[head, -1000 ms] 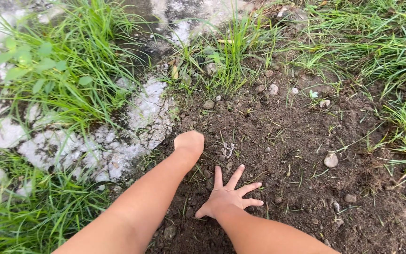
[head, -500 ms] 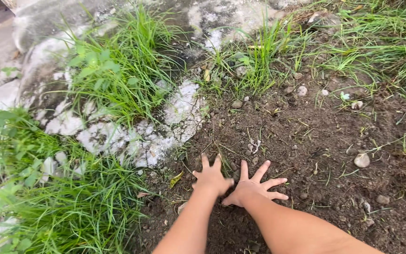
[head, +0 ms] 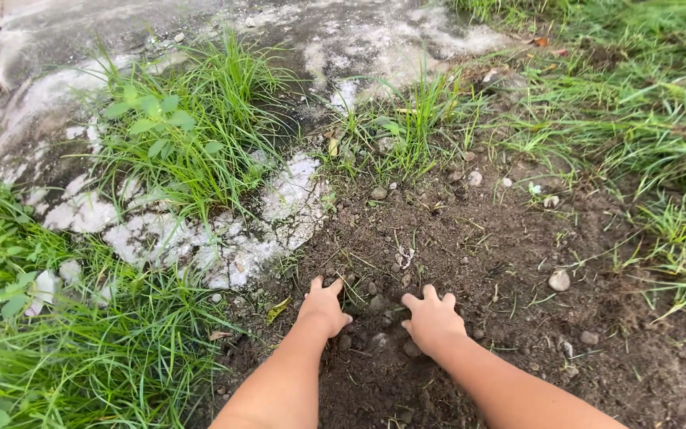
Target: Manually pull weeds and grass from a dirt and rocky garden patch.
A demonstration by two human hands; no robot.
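Dark, crumbly matt soil [head: 470, 262] (pebble-strewn) beside rough, whitish weathered concrete [head: 224, 238] and grass [head: 192, 135].

Dark bare soil [head: 486, 262] carries scattered pebbles [head: 559, 280].

Outdoors, daylight: dark soil patch [head: 510, 254], grass [head: 645, 119] around, whitish weathered concrete [head: 224, 246].

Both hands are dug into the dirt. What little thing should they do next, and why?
Probably draw the left hand and right hand toward each other, scooping up the loose dark brown soil: the fingers are curled into it, with small grey pebbles lying between them.
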